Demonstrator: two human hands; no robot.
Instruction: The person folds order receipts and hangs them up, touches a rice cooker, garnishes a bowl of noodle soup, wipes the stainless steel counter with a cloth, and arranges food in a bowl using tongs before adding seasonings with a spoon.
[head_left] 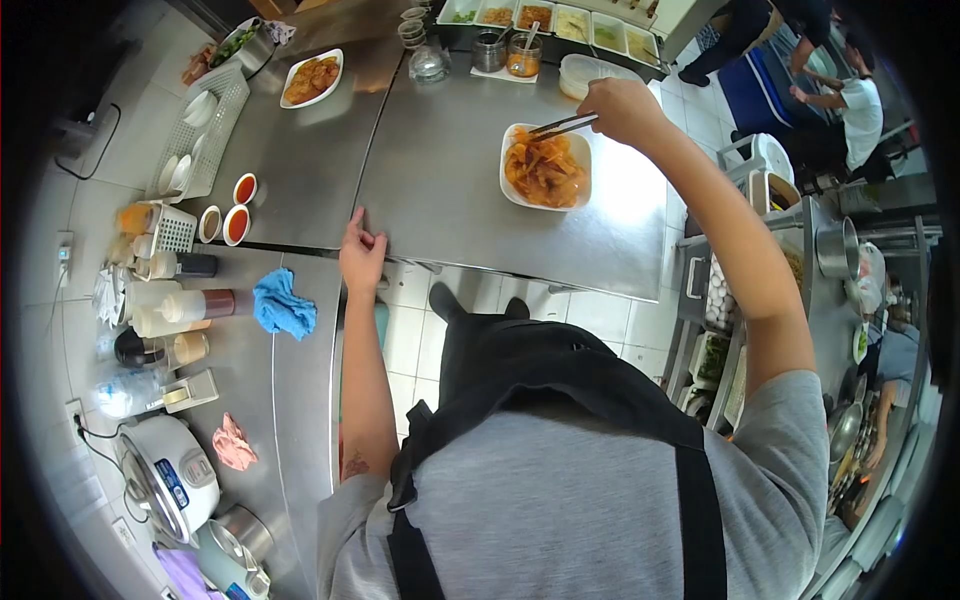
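My right hand [626, 112] grips a pair of dark chopsticks [566, 127]. Their tips are in the orange-coated food [545, 178], which looks like sauced slices, inside a white square bowl [584, 190]. At the front edge of the steel table, my left hand [362, 255] rests with its index finger stretched out and the other fingers partly curled; it holds nothing. A blue cloth [285, 303] lies to its left, and small cups of red sauce [236, 225] stand beyond that. Behind the bowl, partly hidden by my right hand, is a clear plastic container [578, 72].
A white plate of browned food [312, 80] sits at the back left. Seasoning jars [523, 55] and ingredient trays [572, 22] line the far edge. Sauce bottles [198, 304] and a rice cooker [172, 478] stand on the left counter. Other people [858, 105] are at the right.
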